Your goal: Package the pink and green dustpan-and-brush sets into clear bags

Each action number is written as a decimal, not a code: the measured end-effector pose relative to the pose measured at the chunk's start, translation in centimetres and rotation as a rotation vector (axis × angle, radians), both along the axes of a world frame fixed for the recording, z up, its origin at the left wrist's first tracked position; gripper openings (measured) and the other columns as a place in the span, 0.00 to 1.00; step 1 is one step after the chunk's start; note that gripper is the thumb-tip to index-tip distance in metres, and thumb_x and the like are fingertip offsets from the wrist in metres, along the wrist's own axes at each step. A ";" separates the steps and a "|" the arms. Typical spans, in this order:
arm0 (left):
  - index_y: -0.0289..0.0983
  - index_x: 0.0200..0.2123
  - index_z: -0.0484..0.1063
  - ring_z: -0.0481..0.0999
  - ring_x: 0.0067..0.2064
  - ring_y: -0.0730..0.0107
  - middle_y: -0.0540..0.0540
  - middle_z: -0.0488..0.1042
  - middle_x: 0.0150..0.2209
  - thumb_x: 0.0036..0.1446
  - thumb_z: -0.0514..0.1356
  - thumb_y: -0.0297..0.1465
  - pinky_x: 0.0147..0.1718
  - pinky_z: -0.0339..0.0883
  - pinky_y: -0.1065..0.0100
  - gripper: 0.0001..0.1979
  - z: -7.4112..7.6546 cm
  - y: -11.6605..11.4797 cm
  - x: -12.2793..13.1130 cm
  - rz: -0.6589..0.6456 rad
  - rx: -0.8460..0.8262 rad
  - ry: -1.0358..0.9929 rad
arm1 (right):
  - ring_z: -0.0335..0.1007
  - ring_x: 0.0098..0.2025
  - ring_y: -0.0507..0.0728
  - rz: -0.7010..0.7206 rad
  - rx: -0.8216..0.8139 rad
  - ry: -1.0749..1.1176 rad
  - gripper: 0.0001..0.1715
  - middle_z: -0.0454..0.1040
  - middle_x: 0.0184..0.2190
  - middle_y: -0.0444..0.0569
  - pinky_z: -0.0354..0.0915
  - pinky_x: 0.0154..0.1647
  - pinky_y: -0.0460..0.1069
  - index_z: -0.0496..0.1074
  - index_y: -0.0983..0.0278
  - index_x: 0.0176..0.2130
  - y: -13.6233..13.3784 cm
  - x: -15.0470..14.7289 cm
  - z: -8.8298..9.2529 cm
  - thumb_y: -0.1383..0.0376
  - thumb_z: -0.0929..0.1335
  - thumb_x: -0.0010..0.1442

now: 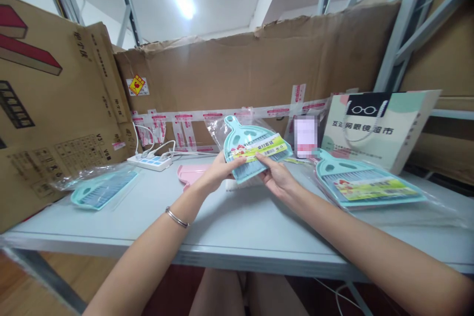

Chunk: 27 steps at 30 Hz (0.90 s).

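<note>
Above the middle of the table I hold a turquoise dustpan and brush set (249, 140) in a clear plastic bag, tilted with its handle up to the left. A yellow-green label crosses its front. My left hand (218, 172) grips its left lower edge, thumb on the front. My right hand (278, 176) grips the lower right part, thumb on the label; the fingers behind are partly hidden. Just behind my left hand lies a pink dustpan (190, 174), partly covered by the hand.
More bagged turquoise dustpan sets lie at the right (370, 185) and left (105, 190) of the table (148, 222). A white power strip (150, 160) with cables sits at the back left. A paper bag (374, 131) stands back right, near a blurred phone-like object (305, 136). Cardboard (229, 76) walls the back.
</note>
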State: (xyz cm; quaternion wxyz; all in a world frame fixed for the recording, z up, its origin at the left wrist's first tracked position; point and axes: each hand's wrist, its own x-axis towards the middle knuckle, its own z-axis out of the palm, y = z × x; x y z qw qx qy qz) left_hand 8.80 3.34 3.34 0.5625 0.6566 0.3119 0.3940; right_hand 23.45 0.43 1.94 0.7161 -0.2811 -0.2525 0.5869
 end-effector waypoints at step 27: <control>0.33 0.35 0.71 0.74 0.28 0.72 0.46 0.75 0.28 0.50 0.60 0.29 0.25 0.70 0.74 0.08 -0.7 3.4 -2.9 0.246 -0.428 0.063 | 0.73 0.31 0.52 0.321 -0.236 -0.264 0.08 0.75 0.31 0.50 0.73 0.32 0.48 0.68 0.67 0.38 2.3 3.8 -1.1 0.73 0.64 0.55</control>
